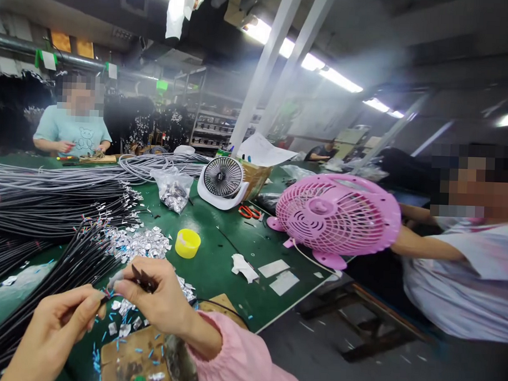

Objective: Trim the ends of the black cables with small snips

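Observation:
My left hand (pixel 61 322) pinches the end of a black cable, where small coloured wires show. Against it, my right hand (pixel 156 292) has its thumb and finger at those wires, with dark-jawed pliers (pixel 145 279) held in the palm. Bundles of black cables (pixel 68 262) lie to the left, their stripped ends toward the middle. Behind my hands is a heap of silver foil scraps (pixel 141 243). A wooden block (pixel 127 358) with blue bits on it sits below my right hand.
On the green table (pixel 219 239) are a yellow tape roll (pixel 187 243), a white fan (pixel 223 181), orange-handled scissors (pixel 249 212) and a bag (pixel 173 190). A pink fan (pixel 336 215) stands at the right edge. One person sits across, another at right.

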The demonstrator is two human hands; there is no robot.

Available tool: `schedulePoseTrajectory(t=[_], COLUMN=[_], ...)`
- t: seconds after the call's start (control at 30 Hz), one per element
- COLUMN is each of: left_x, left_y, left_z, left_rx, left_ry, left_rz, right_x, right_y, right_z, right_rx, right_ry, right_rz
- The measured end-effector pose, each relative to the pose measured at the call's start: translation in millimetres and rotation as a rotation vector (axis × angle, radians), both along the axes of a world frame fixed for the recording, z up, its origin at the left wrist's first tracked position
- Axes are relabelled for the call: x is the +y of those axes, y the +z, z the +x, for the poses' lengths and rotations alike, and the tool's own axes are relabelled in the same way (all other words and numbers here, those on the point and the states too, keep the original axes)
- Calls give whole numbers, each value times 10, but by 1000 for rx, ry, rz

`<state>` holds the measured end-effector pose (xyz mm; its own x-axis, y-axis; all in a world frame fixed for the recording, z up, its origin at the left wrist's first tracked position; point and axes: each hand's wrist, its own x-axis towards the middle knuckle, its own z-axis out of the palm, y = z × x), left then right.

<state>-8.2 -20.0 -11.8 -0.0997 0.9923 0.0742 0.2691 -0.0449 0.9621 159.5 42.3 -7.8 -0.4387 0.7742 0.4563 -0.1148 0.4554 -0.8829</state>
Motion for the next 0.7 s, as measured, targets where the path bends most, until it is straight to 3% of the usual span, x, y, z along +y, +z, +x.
schedulePoseTrajectory(t=[0.13, 0.23, 0.3, 0.43, 0.57, 0.7], left_x=[-51, 0, 47, 102, 108, 98], left_y=[15, -106, -199, -324, -406, -419], left_z=[114, -26, -190, -449, -505, -476], left_rx=[-48, -68, -43, -8, -39, -87], left_ry=[160, 216, 202, 32, 61, 73], left_rz=[59, 152, 173, 142, 178, 168], right_x=[12, 23, 21, 10, 7, 4], right_y=[-123, -198, -222, -245, -264, -270], right_z=[22, 17, 13, 27, 46, 47], right_rx=[-49, -53, -46, -63, -117, -129], right_ry=[3, 62, 51, 9, -24, -23], right_rz=[-135, -184, -163, -67, 64, 83])
